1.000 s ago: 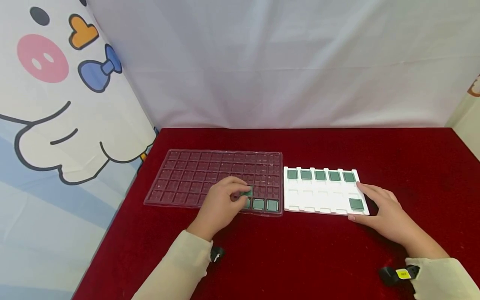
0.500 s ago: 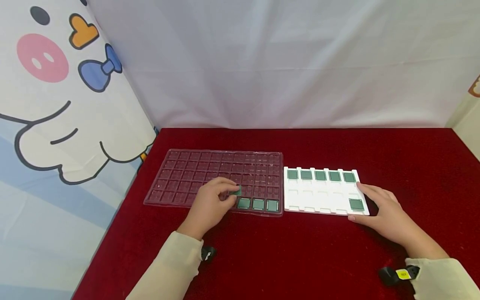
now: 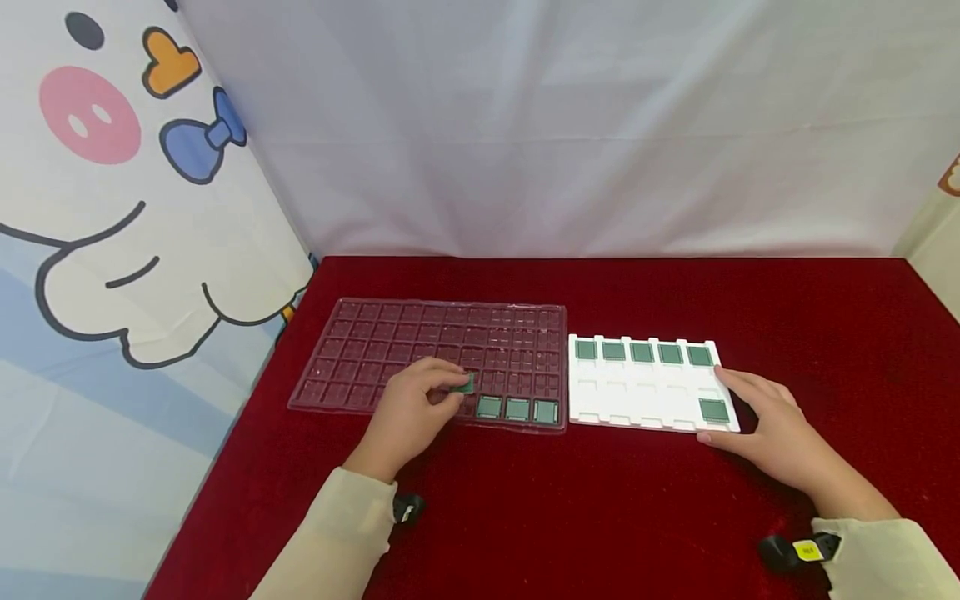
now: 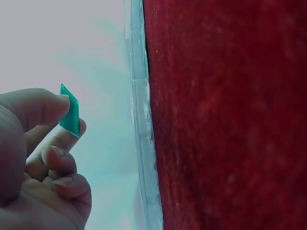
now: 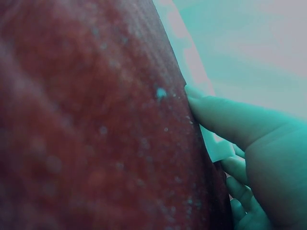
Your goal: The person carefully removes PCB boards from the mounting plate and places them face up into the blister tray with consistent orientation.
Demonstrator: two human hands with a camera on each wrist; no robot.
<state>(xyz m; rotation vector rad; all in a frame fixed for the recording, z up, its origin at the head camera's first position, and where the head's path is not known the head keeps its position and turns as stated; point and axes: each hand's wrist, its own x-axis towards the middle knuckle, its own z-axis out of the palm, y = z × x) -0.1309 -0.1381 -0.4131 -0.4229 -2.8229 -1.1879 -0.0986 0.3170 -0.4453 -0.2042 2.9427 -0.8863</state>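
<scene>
My left hand (image 3: 408, 408) pinches a small green square chip (image 3: 466, 384) between thumb and index finger, over the near part of a clear compartment tray (image 3: 375, 329). In the left wrist view the chip (image 4: 72, 116) stands on edge between the fingertips, the other fingers curled loosely below. Several green chips (image 3: 517, 409) lie in the near row of that tray, at its right end. My right hand (image 3: 776, 425) holds the right end of a white tray (image 3: 637, 400), thumb at the near edge and index finger at the right side. One chip (image 3: 713, 410) sits close to that thumb.
More green chips (image 3: 642, 352) fill the far row of the white tray, which stands right beside the clear one. Both rest on a red cloth (image 3: 600, 517). A pale curtain (image 3: 570, 133) hangs behind, and a cartoon-printed sheet (image 3: 97, 275) on the left.
My left hand has moved left over the clear tray with the chip pinched in it, uncovering the near-row chips. The right hand and the white tray have stayed in place.
</scene>
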